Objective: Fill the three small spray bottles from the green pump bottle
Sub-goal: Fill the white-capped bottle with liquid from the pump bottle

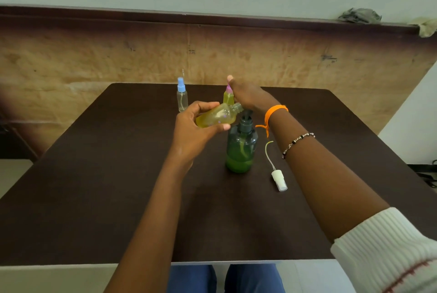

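The green pump bottle (240,148) stands upright near the middle of the dark table (118,186), about a quarter full of green liquid. My left hand (196,127) holds an uncapped small bottle (216,116) tilted sideways, filled with yellow-green liquid, its open neck at the pump's spout. My right hand (248,95) rests flat on top of the pump head. Behind it stands a filled small bottle with a pink cap (228,96), partly hidden. A clear small bottle with a blue spray cap (182,97) stands at the back left, looking empty.
A white spray cap with its dip tube (277,177) lies on the table right of the pump bottle, under my right forearm. A brown wall panel rises behind the table. Crumpled cloths (360,15) sit on the ledge at the top right.
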`<state>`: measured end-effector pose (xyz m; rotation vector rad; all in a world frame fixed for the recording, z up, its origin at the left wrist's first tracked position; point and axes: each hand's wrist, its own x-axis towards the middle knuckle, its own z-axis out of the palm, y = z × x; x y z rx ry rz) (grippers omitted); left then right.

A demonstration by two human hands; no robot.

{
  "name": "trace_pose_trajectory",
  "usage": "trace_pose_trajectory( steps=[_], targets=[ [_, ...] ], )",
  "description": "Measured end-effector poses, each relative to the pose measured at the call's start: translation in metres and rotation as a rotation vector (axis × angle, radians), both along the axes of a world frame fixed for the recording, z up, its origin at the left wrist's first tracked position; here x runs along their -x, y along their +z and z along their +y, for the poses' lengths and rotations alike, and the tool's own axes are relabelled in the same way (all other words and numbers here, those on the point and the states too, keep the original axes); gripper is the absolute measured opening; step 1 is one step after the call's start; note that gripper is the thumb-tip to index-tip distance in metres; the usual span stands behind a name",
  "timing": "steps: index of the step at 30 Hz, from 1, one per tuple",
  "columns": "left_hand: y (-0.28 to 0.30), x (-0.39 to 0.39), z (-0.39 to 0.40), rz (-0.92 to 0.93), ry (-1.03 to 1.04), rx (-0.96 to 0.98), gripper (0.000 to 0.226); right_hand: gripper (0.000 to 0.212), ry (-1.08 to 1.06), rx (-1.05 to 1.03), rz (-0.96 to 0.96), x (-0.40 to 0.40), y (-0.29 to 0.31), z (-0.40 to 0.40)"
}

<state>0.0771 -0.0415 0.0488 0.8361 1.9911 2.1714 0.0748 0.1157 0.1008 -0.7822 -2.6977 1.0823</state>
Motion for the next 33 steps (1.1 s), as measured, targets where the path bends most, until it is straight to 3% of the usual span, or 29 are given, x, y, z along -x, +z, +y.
trace_pose_trajectory(
  steps=[7,14,19,26,33],
  targets=[
    [-0.009,0.0,0.0,-0.011,-0.008,0.01,0.044,0.068,-0.072,0.193,0.024,-0.001,-0.019,0.004],
    [0.001,-0.002,-0.001,-0.001,-0.007,-0.002,0.042,0.06,-0.05,-0.009,0.02,-0.004,-0.001,0.001],
    [-0.005,-0.002,0.0,-0.009,-0.003,0.006,0.044,0.057,-0.098,0.023,0.01,-0.005,-0.011,0.001],
    [-0.003,-0.003,-0.001,-0.018,0.008,-0.002,0.042,0.069,-0.083,-0.101,-0.054,-0.003,-0.003,-0.004],
    [-0.004,-0.002,0.001,-0.014,-0.007,0.003,0.042,0.059,-0.078,0.069,-0.005,-0.003,-0.009,0.002]
  ],
)
